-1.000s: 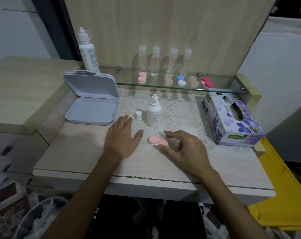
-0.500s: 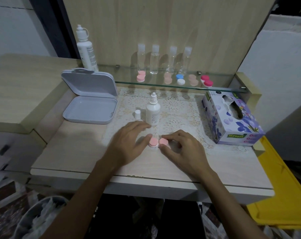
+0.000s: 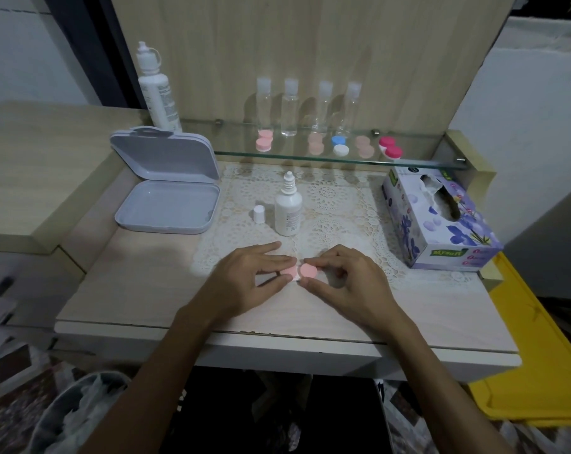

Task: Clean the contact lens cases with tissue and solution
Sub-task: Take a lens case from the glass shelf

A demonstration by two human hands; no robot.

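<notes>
A pink contact lens case (image 3: 298, 271) is being held at the near middle of the bench (image 3: 153, 290), on the near edge of a lace mat (image 3: 336, 211). The left hand (image 3: 244, 276) is being closed on the case's left cap, thumb below and fingers above; the right hand (image 3: 349, 280) is being closed on the right cap, pinched between thumb and forefinger. Both grips are thus being kept narrow, each on one cap of the same case. The step in hand is judged to be the unscrewing of the caps, ahead of any wiping. A small solution bottle (image 3: 288, 209) is being kept upright just beyond the hands, with its white cap (image 3: 258, 213) standing just to its left. A tissue box (image 3: 441, 221) is being kept at the right of the bench, with a tissue showing in its slot. An open grey box (image 3: 167, 188) is lying at the far left. On the glass shelf (image 3: 425, 162) beyond, further lens cases (image 3: 339, 145) are being stored in front of four clear bottles (image 3: 289, 108), and a large solution bottle (image 3: 156, 90) is standing at the shelf's left end. The next move is judged to call for opposite twists on the caps, the case being steadied against slipping, then a tissue being drawn from the right.
</notes>
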